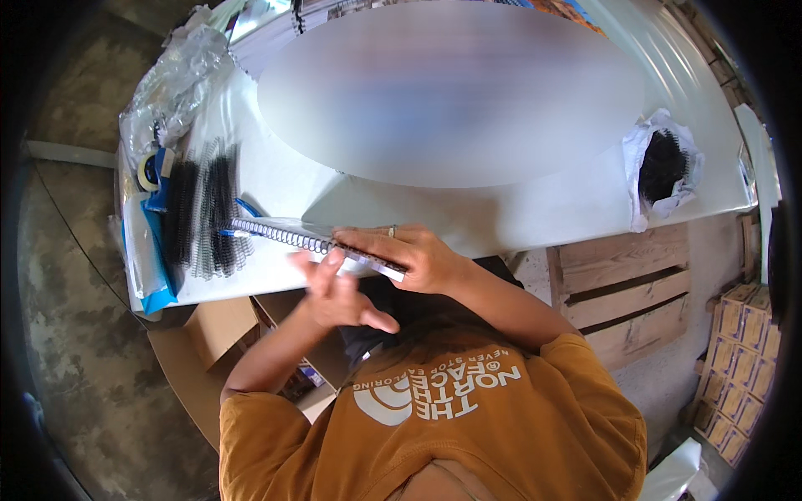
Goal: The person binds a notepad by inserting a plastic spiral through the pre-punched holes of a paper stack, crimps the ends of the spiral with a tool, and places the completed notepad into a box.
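Note:
A thin stack of bound sheets [386, 265] is held edge-up at the table's front edge, with a dark spiral coil [284, 236] along its spine. The coil's loops show on the left part of the spine; the right part is partly behind fingers. My right hand [422, 257], with a ring on one finger, grips the right end of the stack. Just below the coil is my left hand [332, 292], smeared by motion, its fingers apart and thumb stretched out. Whether its fingertips touch the coil I cannot tell.
Several loose black coils [205, 213] lie at the table's left, beside a blue tape dispenser [157, 177] and crumpled clear plastic [180, 79]. A white-wrapped bundle of black coils [664, 167] stands right. Below are an open cardboard box [196, 359], a wooden crate [622, 292] and stacked small boxes [739, 367].

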Available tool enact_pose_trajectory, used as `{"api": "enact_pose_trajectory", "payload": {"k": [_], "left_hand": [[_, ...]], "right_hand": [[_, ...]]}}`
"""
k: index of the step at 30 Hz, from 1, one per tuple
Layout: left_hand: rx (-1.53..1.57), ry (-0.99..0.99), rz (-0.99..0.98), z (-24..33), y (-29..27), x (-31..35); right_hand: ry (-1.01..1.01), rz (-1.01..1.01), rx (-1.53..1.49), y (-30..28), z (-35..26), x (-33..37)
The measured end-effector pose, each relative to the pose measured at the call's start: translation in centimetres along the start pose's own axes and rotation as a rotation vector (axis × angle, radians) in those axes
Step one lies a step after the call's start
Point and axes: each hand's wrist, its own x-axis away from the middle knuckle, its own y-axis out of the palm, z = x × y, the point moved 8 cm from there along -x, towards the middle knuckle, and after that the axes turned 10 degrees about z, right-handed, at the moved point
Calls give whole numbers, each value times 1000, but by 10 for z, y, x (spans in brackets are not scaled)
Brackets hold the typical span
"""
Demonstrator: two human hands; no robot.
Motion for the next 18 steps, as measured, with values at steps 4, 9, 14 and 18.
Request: {"api": "enact_pose_trajectory", "payload": {"k": [4, 9, 14, 18], "left_hand": [[-128, 41, 158, -16, 3, -35], [205, 146, -154, 35, 13, 33], [26, -207, 125, -24, 5, -25], [267, -78, -122, 37, 21, 21]], "right_hand": [[-69, 52, -14, 2, -10, 0], [27, 18, -25, 0, 0, -2], [-122, 44, 25, 10, -16, -6], [39, 19, 0, 2, 4, -4]]}}
